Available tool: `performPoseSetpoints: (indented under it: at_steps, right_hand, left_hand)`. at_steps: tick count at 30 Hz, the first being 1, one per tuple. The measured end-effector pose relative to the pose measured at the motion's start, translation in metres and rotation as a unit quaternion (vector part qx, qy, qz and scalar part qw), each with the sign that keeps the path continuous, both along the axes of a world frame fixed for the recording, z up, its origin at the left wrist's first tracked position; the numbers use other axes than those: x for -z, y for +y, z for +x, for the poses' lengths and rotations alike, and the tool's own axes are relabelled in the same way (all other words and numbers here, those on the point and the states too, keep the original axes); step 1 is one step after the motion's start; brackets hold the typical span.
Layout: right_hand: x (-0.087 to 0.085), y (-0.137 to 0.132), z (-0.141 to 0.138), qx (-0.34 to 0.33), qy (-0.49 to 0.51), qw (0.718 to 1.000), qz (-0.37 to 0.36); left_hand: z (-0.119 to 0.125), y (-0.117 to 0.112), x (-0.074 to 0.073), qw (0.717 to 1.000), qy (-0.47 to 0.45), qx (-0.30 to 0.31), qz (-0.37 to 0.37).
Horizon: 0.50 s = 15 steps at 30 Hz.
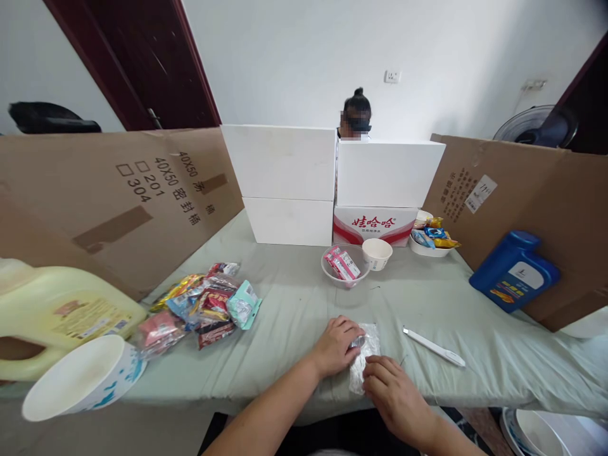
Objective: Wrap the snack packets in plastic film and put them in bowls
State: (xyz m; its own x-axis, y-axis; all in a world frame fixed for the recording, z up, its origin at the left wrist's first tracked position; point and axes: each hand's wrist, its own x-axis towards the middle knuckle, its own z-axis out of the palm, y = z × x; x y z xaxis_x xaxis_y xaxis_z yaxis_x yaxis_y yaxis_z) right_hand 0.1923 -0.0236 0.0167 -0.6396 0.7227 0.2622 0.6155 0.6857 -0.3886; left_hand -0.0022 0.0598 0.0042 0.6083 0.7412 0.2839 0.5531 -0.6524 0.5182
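Table (294, 304): packet (372, 342) front centre, between left hand (336, 345) and right hand (392, 391); knife (432, 346) right. Behind: bowl (329, 275) with cartons (342, 263), cup (377, 258) beside, then stacked boxes (287, 164). Left: snack pile (209, 305), jug (85, 316) farther out. Back right: snack tray (430, 252); bottle (515, 272) far right.

From here I see an open lane of pale green tablecloth (287, 288) running up the middle of the frame, between the heap of shiny snack packets (211, 304) at centre left and the left hand (338, 345). At centre, a clear round plastic bowl (334, 278) and a white paper cup (377, 256) block the way, backed by stacked white boxes (289, 164). Lower right, a slim white cutter (433, 347) interrupts the cloth before the blue plastic jug (498, 269).
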Motion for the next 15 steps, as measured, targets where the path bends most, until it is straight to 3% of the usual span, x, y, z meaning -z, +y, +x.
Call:
performPoseSetpoints:
  at_steps: [2, 4, 8, 15]
  right_hand:
    - [-0.008, 0.016, 0.000, 0.032, -0.006, 0.998, -0.057]
    - [-0.012, 0.038, -0.003, 0.106, -0.038, 0.990, -0.088]
    - [-0.004, 0.077, -0.013, 0.215, -0.094, 0.970, -0.068]
    - [0.018, 0.083, -0.026, 0.254, -0.143, 0.956, -0.028]
  left_hand:
    - [0.000, 0.001, 0.002, 1.000, -0.006, -0.002, -0.011]
    - [-0.002, 0.003, 0.005, 1.000, -0.017, -0.003, -0.016]
    - [-0.004, 0.007, 0.013, 0.999, -0.031, -0.019, -0.007]
    - [-0.003, 0.006, 0.010, 0.998, -0.062, -0.016, 0.003]
